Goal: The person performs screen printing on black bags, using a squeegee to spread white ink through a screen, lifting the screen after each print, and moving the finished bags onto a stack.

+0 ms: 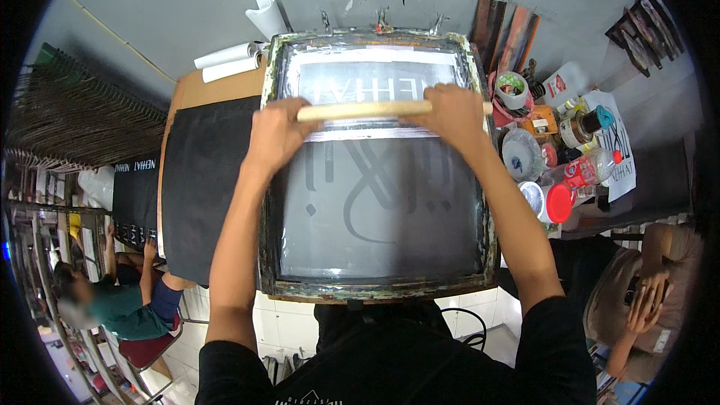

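A screen-printing frame (379, 287) with a paint-stained rim lies in front of me. Its grey mesh (352, 251) shows large curved script, and lettering runs across the far end. Both my hands grip a squeegee by its pale wooden handle (364, 111), which spans the far part of the mesh. Its lower edge is hard to make out. My left hand (277, 135) closes round the left end. My right hand (455, 116) wraps over the right part, with the handle's tip sticking out beyond it. White ink or tape lines the mesh around the squeegee.
Metal clamps (382, 21) stand behind the frame. Black fabric (210, 191) lies on the board to the left, near white paper rolls (229, 61). Tubs, bottles and a red-lidded jar (557, 202) crowd the right. Spare squeegees (506, 34) lean on the wall. Two people sit at the sides.
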The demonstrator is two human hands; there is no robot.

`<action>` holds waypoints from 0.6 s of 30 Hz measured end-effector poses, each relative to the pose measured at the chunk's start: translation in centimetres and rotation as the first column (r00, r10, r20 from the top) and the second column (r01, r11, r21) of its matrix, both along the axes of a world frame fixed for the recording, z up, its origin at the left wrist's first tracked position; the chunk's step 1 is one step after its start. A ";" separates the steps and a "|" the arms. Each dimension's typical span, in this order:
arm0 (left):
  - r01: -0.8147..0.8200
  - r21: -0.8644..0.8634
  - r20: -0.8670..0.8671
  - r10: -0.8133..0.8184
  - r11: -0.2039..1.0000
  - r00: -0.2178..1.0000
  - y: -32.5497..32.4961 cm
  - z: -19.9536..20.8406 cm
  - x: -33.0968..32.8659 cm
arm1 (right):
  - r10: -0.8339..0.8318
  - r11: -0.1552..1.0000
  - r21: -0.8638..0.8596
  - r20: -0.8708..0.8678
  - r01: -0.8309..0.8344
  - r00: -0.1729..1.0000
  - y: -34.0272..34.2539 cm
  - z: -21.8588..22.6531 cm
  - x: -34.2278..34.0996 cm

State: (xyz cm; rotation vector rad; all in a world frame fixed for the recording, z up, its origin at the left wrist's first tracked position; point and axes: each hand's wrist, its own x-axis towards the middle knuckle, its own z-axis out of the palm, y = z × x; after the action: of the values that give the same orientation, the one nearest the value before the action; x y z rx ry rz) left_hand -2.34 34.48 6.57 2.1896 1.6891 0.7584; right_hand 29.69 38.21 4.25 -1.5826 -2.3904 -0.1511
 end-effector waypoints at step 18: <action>-0.115 -0.390 0.033 0.139 0.914 0.990 -24.2 0.2 -6.4 | 0.114 0.964 0.259 -0.185 -0.064 0.976 5.4 0.3 0.2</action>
State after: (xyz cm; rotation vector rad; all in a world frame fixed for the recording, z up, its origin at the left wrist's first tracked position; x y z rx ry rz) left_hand -8.72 10.29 6.76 1.7850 1.7859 0.4620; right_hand 29.88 43.59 4.52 -1.3073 -2.1856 -0.2558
